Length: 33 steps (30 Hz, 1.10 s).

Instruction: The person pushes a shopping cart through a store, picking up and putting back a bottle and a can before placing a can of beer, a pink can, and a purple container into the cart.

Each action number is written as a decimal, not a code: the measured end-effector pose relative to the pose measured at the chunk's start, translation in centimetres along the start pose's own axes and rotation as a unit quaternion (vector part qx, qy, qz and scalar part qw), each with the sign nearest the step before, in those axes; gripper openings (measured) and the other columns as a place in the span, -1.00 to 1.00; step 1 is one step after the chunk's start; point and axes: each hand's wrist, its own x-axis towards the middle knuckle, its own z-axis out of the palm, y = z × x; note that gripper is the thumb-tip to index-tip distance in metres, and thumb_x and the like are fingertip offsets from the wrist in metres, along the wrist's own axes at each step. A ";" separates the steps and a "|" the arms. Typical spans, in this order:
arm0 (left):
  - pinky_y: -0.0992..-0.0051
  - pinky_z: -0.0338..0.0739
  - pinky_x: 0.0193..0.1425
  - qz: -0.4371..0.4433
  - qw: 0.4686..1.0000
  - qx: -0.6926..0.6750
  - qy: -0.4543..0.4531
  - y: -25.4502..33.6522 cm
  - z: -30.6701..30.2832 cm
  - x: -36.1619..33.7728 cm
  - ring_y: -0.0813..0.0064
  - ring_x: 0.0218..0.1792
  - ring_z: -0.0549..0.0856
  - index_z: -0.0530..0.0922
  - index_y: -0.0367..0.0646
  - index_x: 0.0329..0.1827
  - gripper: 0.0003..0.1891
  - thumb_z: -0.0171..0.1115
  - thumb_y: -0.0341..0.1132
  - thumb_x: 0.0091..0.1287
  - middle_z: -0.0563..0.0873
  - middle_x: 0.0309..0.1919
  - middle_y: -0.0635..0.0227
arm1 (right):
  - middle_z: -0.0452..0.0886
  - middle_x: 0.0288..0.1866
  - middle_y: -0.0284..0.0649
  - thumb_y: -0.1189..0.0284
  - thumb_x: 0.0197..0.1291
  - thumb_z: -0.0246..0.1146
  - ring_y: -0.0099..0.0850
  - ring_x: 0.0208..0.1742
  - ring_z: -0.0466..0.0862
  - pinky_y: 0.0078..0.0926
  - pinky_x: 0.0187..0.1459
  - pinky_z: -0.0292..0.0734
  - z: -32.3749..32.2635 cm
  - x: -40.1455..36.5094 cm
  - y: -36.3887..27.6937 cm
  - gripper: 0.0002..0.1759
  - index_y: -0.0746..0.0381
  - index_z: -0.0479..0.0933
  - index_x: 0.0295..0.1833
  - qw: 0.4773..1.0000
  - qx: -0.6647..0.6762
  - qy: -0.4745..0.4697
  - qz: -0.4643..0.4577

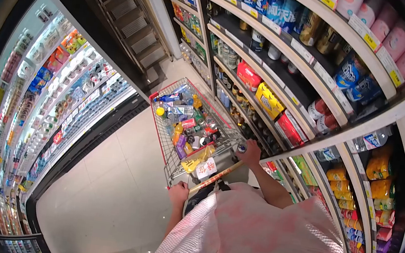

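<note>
a small round-ended item (242, 148) is seen at the right hand (250, 153), near the right end of the cart handle (219, 176). it appears to be held between thumb and fingers, with the hand drawn in narrow around it. its round end is turned towards the view, so its long axis is foreshortened and its full length cannot be told. the handle slants from the left hand (179, 192), low and to the left, up towards the right hand. its left end is gripped by the left hand, whose fingers are curled closed.

the loaded cart basket (160, 140) lies ahead of both hands, stretched away and to the left. the right hand is the nearer one to the item and to the drink shelves (301, 49).

the item's label and underside are hidden by the fingers. whether the handle is also touched by the right hand cannot be made out. many packages in the basket are overlapped, and the lower view is covered by the pale pink garment (260, 230).
</note>
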 end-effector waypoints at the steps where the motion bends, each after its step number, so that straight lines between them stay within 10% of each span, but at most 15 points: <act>1: -0.01 0.72 -0.12 0.007 1.000 0.004 -0.005 -0.2 -0.6 1.8 -0.08 -0.30 0.83 0.80 -0.07 -0.19 -0.69 0.18 -0.08 0.42 0.82 -0.37 0.01 | 0.54 -0.16 -0.10 0.13 -0.11 0.57 -0.03 0.02 0.61 -0.05 -0.03 0.61 1.0 1.5 -0.6 -0.46 0.25 0.52 -0.16 1.000 0.000 -0.002 0.000; 20: 0.01 0.66 -0.19 0.029 0.993 -0.037 0.112 -4.0 -4.1 23.6 -0.02 -0.34 0.80 0.73 -0.09 -0.31 -0.69 0.13 -0.13 0.49 0.79 -0.43 0.03 | 0.66 0.22 -0.05 -0.01 -0.08 0.59 -0.01 0.39 0.55 -0.12 0.35 0.54 15.1 20.8 -6.6 -0.18 0.32 0.61 0.20 0.989 0.001 -0.125 0.080; 33: 0.04 0.70 -0.10 -0.051 0.998 0.029 0.029 -3.3 -4.7 25.4 -0.01 -0.24 0.84 0.80 -0.05 -0.22 -0.61 0.06 -0.04 0.46 0.84 -0.32 0.05 | 0.62 0.38 -0.02 -0.10 -0.06 0.59 -0.01 0.49 0.51 -0.10 0.46 0.49 16.4 21.9 -5.7 0.00 0.34 0.55 0.40 0.983 -0.003 -0.154 0.099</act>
